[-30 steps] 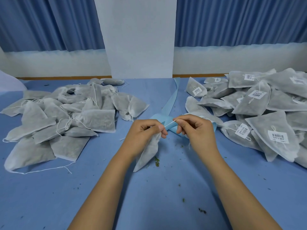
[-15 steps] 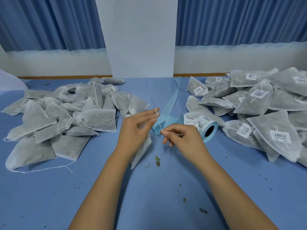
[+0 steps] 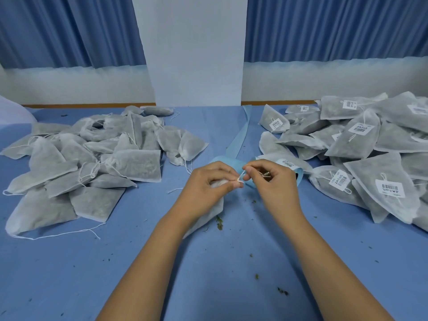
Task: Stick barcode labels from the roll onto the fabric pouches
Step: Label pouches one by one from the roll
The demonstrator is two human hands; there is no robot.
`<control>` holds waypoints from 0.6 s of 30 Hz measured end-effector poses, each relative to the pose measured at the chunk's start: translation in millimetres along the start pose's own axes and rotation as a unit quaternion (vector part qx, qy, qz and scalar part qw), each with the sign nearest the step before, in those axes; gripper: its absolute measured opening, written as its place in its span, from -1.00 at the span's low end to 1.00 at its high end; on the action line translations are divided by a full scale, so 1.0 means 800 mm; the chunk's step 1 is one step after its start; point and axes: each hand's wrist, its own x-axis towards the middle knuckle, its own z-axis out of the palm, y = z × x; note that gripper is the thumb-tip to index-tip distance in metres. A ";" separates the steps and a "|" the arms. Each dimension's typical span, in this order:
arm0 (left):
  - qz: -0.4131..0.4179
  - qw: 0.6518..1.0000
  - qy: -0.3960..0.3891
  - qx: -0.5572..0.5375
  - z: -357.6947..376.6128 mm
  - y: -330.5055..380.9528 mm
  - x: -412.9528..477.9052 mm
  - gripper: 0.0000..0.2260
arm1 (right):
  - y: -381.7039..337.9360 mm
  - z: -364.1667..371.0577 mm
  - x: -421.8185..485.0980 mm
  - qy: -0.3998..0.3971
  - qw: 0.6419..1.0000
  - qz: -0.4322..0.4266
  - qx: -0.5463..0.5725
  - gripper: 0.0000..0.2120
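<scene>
The left hand (image 3: 206, 184) has its grip closed round the neck of a white fabric pouch (image 3: 212, 214), whose body trails toward 6 o'clock on the blue table (image 3: 220, 274). This probably steadies the pouch while the right hand (image 3: 273, 181) works. The right hand's grip is narrow, pinching the thin white drawstring (image 3: 240, 176), apparently to tighten or tidy it before labelling. The roll of barcode labels (image 3: 287, 163) lies just behind the right hand, within easy reach, and its blue backing strip (image 3: 240, 135) runs toward 12 o'clock. The heap of unlabelled grey-white pouches (image 3: 104, 154) sits at 9 o'clock. The heap of labelled pouches (image 3: 370, 158) sits at 3 o'clock, keeping finished work apart.
</scene>
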 end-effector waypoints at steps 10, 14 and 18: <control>-0.020 0.993 0.109 -0.025 0.000 -0.005 0.003 -0.83 | 0.004 0.014 -0.006 -0.083 0.994 0.070 -0.017 -0.85; -0.027 0.994 0.104 -0.024 0.002 -0.005 0.003 -0.85 | 0.002 0.016 -0.007 -0.107 0.993 0.039 -0.038 -0.90; -0.020 0.996 0.086 -0.031 0.005 -0.003 0.002 -0.90 | -0.003 0.016 -0.007 -0.061 0.998 0.015 0.021 -0.90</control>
